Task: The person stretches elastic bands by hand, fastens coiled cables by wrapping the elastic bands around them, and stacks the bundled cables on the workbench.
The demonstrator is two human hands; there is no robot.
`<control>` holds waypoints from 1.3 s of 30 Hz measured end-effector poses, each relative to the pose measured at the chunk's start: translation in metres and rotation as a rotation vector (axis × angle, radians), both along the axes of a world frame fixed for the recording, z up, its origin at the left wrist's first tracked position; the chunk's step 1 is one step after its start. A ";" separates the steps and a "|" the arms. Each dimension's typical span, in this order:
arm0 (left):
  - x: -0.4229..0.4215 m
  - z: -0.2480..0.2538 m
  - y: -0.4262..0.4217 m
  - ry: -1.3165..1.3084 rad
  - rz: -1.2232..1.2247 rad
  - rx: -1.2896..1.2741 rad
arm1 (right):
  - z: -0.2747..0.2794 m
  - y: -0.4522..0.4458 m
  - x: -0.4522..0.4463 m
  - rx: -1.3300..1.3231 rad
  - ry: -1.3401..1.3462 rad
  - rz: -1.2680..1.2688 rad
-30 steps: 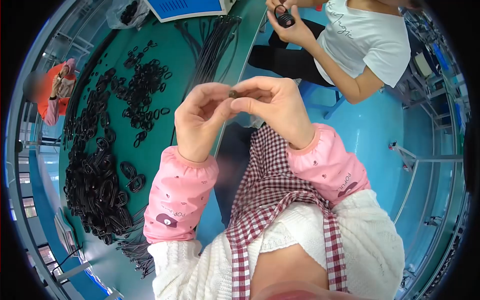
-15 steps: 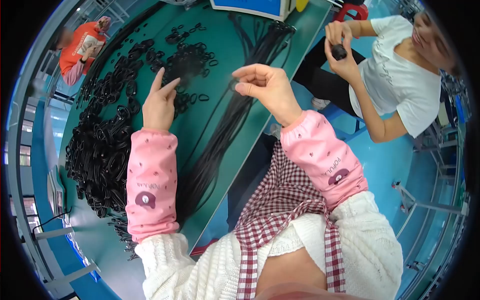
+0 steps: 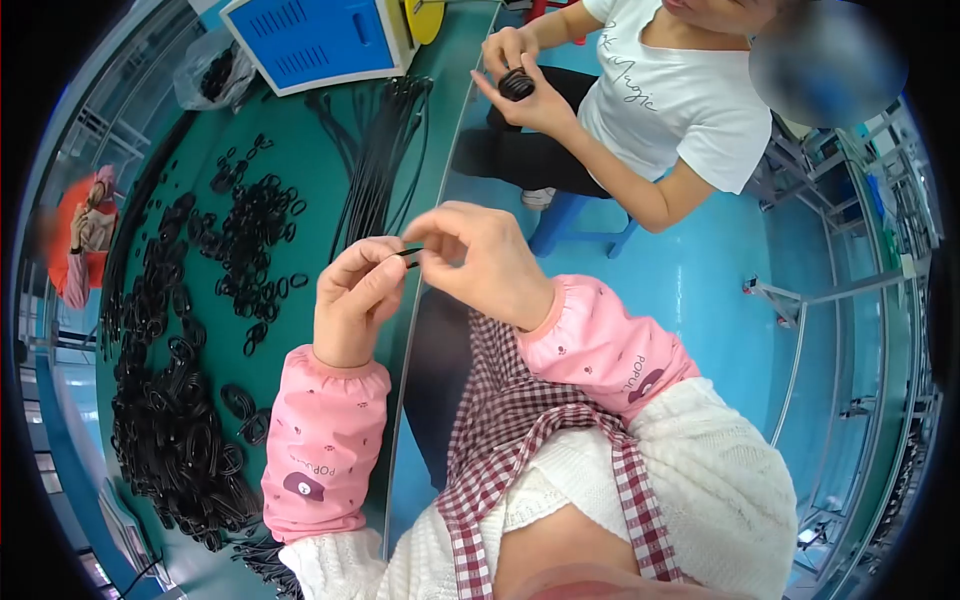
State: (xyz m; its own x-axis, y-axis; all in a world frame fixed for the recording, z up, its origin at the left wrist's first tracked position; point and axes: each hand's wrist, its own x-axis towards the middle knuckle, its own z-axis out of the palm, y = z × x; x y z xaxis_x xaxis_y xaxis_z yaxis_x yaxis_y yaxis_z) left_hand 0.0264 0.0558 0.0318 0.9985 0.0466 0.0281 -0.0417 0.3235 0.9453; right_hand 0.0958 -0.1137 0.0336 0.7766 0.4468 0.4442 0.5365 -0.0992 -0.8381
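Between my two hands, above the table's near edge, is a small black loop (image 3: 410,257), partly hidden by fingers. My left hand (image 3: 352,300) pinches its left side between thumb and fingertips. On the other side, the curled fingers of my right hand (image 3: 485,262) close on it, somewhat blurred. A bundle of long black cables (image 3: 378,165) lies on the green table just beyond my hands. Left of it is a loose pile of small black rings (image 3: 258,225). A larger heap of coiled black cables (image 3: 175,440) spreads nearer, beside my left sleeve.
A blue and white box (image 3: 318,42) stands at the far end of the green table (image 3: 312,130), next to a clear bag (image 3: 212,72) with black pieces. At right, a seated co-worker (image 3: 660,110) holds a black coil (image 3: 516,84). Another person (image 3: 82,240) is beyond the table's left side.
My hands were apart over the table; now they meet around the small black loop near the edge. My left hand has left the ring pile. The view has swung right.
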 end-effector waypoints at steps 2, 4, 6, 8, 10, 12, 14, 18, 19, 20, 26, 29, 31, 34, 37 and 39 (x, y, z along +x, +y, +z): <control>0.002 0.006 -0.013 -0.056 -0.099 -0.210 | 0.000 -0.015 0.004 -0.048 -0.083 -0.027; 0.005 0.003 -0.025 -0.046 -0.098 -0.315 | 0.000 -0.032 0.007 0.021 -0.023 0.040; 0.007 -0.005 -0.034 -0.012 -0.132 -0.420 | 0.004 -0.047 0.007 0.207 0.171 0.200; 0.009 -0.015 -0.046 0.008 -0.204 -0.315 | -0.002 -0.060 0.009 0.374 0.413 0.414; 0.011 -0.024 -0.057 0.032 -0.244 -0.337 | -0.003 -0.073 0.008 0.508 0.740 0.586; 0.011 -0.027 -0.060 0.037 -0.292 -0.349 | -0.010 -0.082 0.010 0.514 0.764 0.617; 0.009 -0.028 -0.065 0.062 -0.321 -0.330 | -0.015 -0.087 0.008 0.514 0.825 0.633; 0.014 -0.032 -0.070 0.070 -0.248 -0.292 | -0.004 -0.097 0.008 0.243 0.673 0.480; 0.018 -0.032 -0.068 0.057 -0.261 -0.293 | -0.005 -0.093 0.007 0.239 0.487 0.396; 0.019 -0.030 -0.067 0.104 -0.243 -0.288 | -0.006 -0.088 0.005 0.232 0.310 0.315; 0.014 -0.030 -0.055 0.095 -0.197 -0.383 | 0.006 -0.074 -0.001 0.218 0.559 0.154; 0.011 -0.027 -0.055 0.089 -0.205 -0.390 | 0.007 -0.069 -0.004 0.164 0.536 0.150; 0.011 -0.026 -0.054 0.081 -0.232 -0.402 | 0.003 -0.066 -0.005 0.134 0.509 0.182; 0.010 -0.023 -0.055 0.114 -0.263 -0.374 | -0.008 -0.067 -0.004 0.158 0.491 0.226; 0.014 -0.028 -0.060 0.079 -0.319 -0.408 | -0.005 -0.079 -0.002 0.257 0.772 0.352; 0.011 -0.028 -0.057 0.053 -0.381 -0.489 | -0.008 -0.082 -0.001 0.408 0.904 0.557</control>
State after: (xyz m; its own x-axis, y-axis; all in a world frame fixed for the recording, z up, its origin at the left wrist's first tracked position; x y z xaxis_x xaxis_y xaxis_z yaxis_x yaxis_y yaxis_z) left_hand 0.0372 -0.0008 0.0035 0.9469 -0.3185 0.0433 0.2052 0.7026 0.6814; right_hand 0.0946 -0.1954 0.0256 0.6248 0.7806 0.0140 -0.3969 0.3330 -0.8553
